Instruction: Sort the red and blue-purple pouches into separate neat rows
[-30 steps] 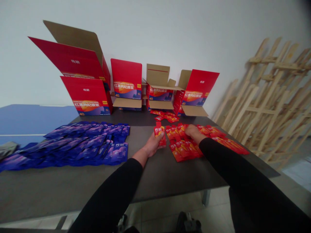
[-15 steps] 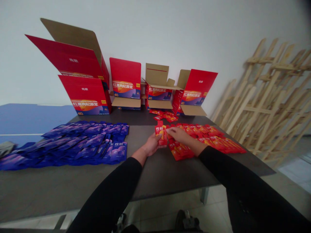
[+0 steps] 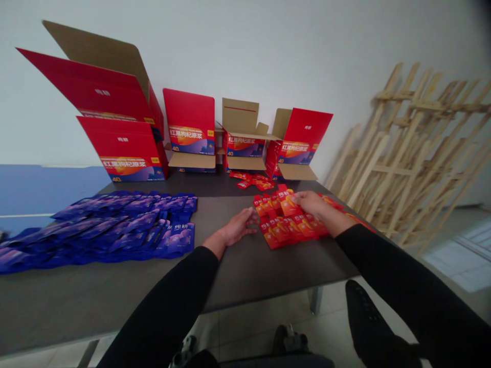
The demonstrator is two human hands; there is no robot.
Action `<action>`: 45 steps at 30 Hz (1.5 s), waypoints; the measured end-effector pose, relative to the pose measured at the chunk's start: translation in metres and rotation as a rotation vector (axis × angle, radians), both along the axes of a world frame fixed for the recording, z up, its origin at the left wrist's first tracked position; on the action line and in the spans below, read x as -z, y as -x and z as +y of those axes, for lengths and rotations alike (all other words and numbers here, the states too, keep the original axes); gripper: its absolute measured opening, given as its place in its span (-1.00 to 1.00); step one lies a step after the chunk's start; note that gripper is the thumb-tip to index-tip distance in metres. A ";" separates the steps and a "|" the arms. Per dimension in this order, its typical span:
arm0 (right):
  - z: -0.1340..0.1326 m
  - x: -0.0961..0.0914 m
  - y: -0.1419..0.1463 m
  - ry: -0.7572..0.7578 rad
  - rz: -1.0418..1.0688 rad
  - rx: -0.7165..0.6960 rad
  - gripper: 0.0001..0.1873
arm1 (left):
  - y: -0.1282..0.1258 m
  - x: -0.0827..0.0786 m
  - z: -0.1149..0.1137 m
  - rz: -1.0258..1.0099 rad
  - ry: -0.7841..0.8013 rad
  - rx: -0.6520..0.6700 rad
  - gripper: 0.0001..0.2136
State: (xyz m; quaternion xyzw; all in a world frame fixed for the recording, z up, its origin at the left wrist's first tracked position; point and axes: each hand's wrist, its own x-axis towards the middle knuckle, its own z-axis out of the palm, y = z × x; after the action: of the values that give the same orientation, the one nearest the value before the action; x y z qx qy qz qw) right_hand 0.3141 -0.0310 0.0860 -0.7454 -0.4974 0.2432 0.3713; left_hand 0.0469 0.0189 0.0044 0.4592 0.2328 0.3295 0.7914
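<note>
Right hand (image 3: 311,203) down on the red sachets (image 3: 286,225), which lie in an overlapping bunch just right of the middle of the tabletop (image 3: 249,286)! From the head view, your fingers (image 3: 297,198) lie pressed together across the top sachet (image 3: 288,204), a nice flat contact that looks firm enough to steady the foil without creasing it. There's no clear pinch, and you can't quite tell from here what the thumb is doing.

Left hand (image 3: 240,228) rests with nothing in it, fingers loosely together, their tips just beside the bunch's left side. That looks like a handy spot for squaring up that side.

Over toward the left edge, well apart, spreads a broad layer of blue-purple sachets (image 3: 126,225). A small scatter of red sachets (image 3: 253,181) sits by the far edge, right in front of the open red cartons (image 3: 245,145), their flaps raised against the white wall (image 3: 268,51). Beyond the right edge, wooden frames (image 3: 406,148) lean in a stack.
</note>
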 end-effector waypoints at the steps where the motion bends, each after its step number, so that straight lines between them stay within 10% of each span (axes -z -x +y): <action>1: -0.005 0.002 -0.007 0.048 -0.032 0.017 -0.87 | 0.000 -0.001 -0.001 0.002 0.000 0.002 -0.70; 11: -0.023 0.038 -0.009 0.251 -0.289 -0.011 -0.83 | 0.000 -0.001 -0.002 0.008 -0.020 -0.001 -0.69; 31: -0.006 0.032 -0.017 0.201 -0.500 -0.052 -0.85 | 0.000 0.002 -0.002 0.023 -0.027 0.010 -0.71; 45: 0.156 0.040 0.076 0.028 -0.539 -0.300 -0.79 | -0.010 0.015 -0.003 0.171 -0.120 -0.038 -0.63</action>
State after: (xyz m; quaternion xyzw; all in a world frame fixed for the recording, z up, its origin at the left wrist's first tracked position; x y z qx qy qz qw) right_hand 0.2385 0.1245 0.0460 -0.7064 -0.6790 0.0954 0.1758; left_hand 0.0571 0.0161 -0.0111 0.5279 0.2880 0.3174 0.7332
